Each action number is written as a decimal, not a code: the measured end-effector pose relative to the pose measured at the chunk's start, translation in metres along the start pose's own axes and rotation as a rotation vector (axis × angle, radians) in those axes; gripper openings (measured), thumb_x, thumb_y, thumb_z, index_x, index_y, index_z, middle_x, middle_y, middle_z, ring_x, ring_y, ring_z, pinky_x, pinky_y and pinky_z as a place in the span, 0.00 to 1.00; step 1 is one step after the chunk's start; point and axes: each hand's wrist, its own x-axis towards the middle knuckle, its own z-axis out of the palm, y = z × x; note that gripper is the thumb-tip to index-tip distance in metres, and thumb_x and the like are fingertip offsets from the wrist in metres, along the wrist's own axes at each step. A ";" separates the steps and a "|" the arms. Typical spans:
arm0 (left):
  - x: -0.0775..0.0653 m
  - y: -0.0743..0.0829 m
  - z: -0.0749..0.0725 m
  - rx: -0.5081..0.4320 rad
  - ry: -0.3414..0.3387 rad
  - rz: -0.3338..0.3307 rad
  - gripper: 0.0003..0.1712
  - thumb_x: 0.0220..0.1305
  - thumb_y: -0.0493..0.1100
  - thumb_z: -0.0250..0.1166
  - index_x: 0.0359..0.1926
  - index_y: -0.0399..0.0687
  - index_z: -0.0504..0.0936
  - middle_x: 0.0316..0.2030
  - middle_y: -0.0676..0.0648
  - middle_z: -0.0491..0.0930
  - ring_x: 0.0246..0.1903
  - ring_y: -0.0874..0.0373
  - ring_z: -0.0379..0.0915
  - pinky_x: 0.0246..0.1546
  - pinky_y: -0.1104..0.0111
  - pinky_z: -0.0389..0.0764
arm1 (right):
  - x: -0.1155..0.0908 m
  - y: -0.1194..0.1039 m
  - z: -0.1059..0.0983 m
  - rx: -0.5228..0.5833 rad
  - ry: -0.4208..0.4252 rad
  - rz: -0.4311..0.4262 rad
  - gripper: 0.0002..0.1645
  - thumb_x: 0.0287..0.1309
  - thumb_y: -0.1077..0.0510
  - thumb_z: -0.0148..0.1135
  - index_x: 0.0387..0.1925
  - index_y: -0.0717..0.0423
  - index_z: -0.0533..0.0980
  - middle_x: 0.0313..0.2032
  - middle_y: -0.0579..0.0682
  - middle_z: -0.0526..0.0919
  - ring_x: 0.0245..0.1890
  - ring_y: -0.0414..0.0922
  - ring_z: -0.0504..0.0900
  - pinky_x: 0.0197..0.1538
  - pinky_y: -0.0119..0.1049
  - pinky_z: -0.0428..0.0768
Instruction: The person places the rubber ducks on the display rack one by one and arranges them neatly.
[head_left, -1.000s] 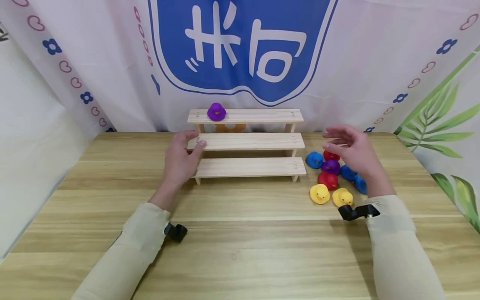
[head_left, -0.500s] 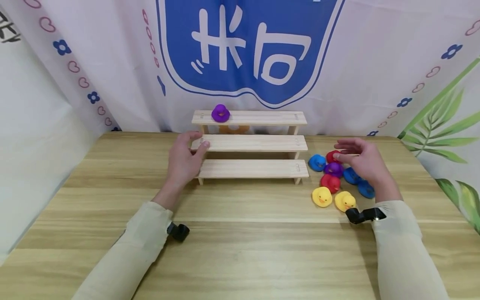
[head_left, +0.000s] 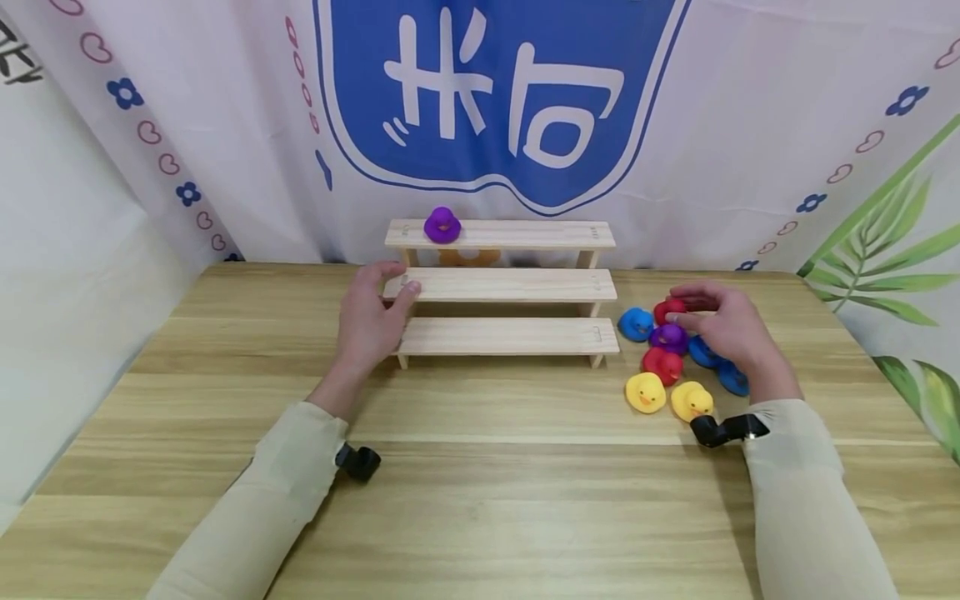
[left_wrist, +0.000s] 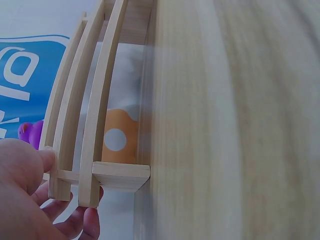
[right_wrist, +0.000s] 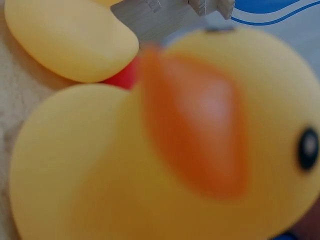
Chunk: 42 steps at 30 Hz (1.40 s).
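A small three-step wooden display shelf point(head_left: 510, 335) stands at the back of the table. My left hand point(head_left: 371, 317) grips the left end of its middle step, thumb on top; in the left wrist view the fingers point(left_wrist: 75, 222) curl round the ends of the boards. A purple rubber duck point(head_left: 442, 227) sits on the top step, left of centre. My right hand point(head_left: 731, 325) pinches a red rubber duck point(head_left: 667, 312) at the back of the duck group, thumb and fingers at its sides. A yellow rubber duck point(right_wrist: 200, 130) nearly fills the right wrist view, hiding that hand.
Around the right hand lie a blue duck point(head_left: 636, 324), a purple duck point(head_left: 670, 337), another red duck point(head_left: 663, 366), two yellow ducks point(head_left: 646, 392) and more blue ones point(head_left: 732, 378), partly under the hand. A printed curtain point(head_left: 255, 150) hangs behind the table point(head_left: 480, 492).
My right hand has come down onto the red duck at the back and its fingers have closed in on it. The left hand keeps its grip on the shelf; the view shifted slightly.
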 end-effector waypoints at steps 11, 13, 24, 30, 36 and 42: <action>0.000 0.000 0.000 0.012 -0.002 -0.004 0.27 0.79 0.51 0.61 0.71 0.43 0.74 0.73 0.39 0.72 0.76 0.39 0.65 0.79 0.45 0.65 | 0.003 -0.001 0.001 -0.007 0.014 0.015 0.32 0.73 0.56 0.66 0.74 0.58 0.70 0.70 0.68 0.74 0.71 0.68 0.71 0.74 0.68 0.70; 0.000 0.001 0.000 0.011 -0.003 -0.005 0.27 0.79 0.51 0.62 0.71 0.43 0.74 0.73 0.39 0.72 0.76 0.39 0.65 0.79 0.45 0.65 | 0.004 -0.001 0.001 -0.015 0.022 0.014 0.32 0.73 0.57 0.66 0.73 0.58 0.71 0.70 0.68 0.75 0.70 0.68 0.71 0.74 0.68 0.70; 0.001 0.000 0.000 0.010 -0.003 -0.009 0.27 0.80 0.51 0.61 0.71 0.43 0.74 0.73 0.40 0.71 0.76 0.39 0.65 0.79 0.44 0.65 | 0.007 -0.003 0.004 -0.081 0.034 0.034 0.29 0.73 0.56 0.66 0.72 0.55 0.73 0.69 0.68 0.76 0.69 0.69 0.71 0.72 0.68 0.71; 0.001 0.000 0.000 0.012 -0.004 -0.007 0.27 0.79 0.51 0.61 0.71 0.43 0.74 0.73 0.40 0.72 0.76 0.40 0.65 0.79 0.45 0.65 | 0.009 -0.003 0.004 -0.080 0.049 0.047 0.30 0.74 0.52 0.65 0.72 0.54 0.74 0.69 0.67 0.75 0.69 0.68 0.70 0.71 0.66 0.72; 0.001 -0.001 0.000 0.006 0.001 -0.002 0.27 0.79 0.51 0.61 0.70 0.42 0.75 0.73 0.40 0.72 0.76 0.39 0.65 0.79 0.45 0.64 | 0.007 -0.008 0.004 -0.028 0.069 0.027 0.30 0.75 0.52 0.64 0.74 0.53 0.72 0.71 0.65 0.74 0.71 0.68 0.71 0.72 0.66 0.74; 0.001 -0.001 0.000 0.003 -0.005 -0.010 0.28 0.79 0.52 0.62 0.71 0.43 0.74 0.74 0.40 0.71 0.77 0.39 0.64 0.80 0.44 0.64 | 0.005 -0.014 0.003 -0.002 0.096 -0.004 0.30 0.76 0.51 0.62 0.74 0.52 0.71 0.73 0.63 0.72 0.69 0.68 0.75 0.71 0.65 0.76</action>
